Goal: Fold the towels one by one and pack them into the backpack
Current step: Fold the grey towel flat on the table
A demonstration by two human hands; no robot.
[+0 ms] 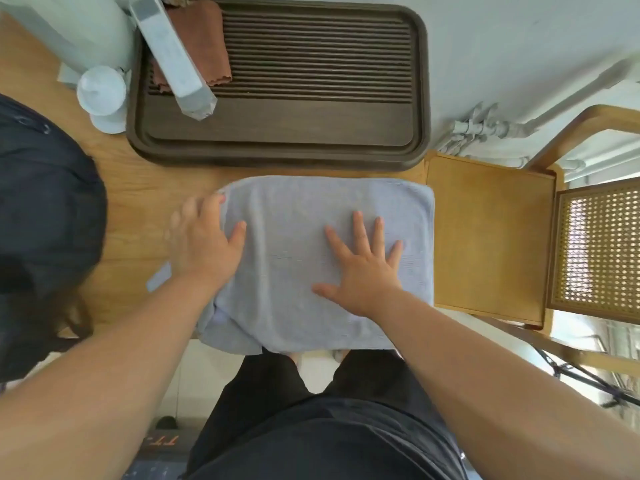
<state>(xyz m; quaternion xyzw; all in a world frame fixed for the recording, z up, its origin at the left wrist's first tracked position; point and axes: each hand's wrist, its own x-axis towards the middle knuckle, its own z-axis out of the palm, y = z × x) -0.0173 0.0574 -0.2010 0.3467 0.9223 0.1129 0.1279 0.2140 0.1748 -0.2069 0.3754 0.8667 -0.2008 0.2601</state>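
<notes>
Head view: the towel [329, 258] lies on the worktop [138, 188] at its near edge, just this side of the dark tray [277, 147], and its near hem droops a little over the edge towards you. It is already doubled into a rough rectangle, though loose layers bunch at the near left corner.

Your right hand [360, 268] lies flat on the middle of it, grip spread wide and palm down, holding nothing. Your left hand [204, 244] sits over the towel's left edge. It is blurred, but the fingers look straight and parted, so that grip seems spread too (nothing pinched that I can see).

I judge you are mid-fold, smoothing this layer before the next crease. The next move calls for a pinch on one side edge and a carry across to the other, with one palm kept down as anchor. Tidy that ragged near left corner first, or the fold will come out lopsided.

The backpack [45, 220] waits at the left, clear of the towel. Its opening is not visible from here, so check it gapes before you lift the bundle over.
</notes>
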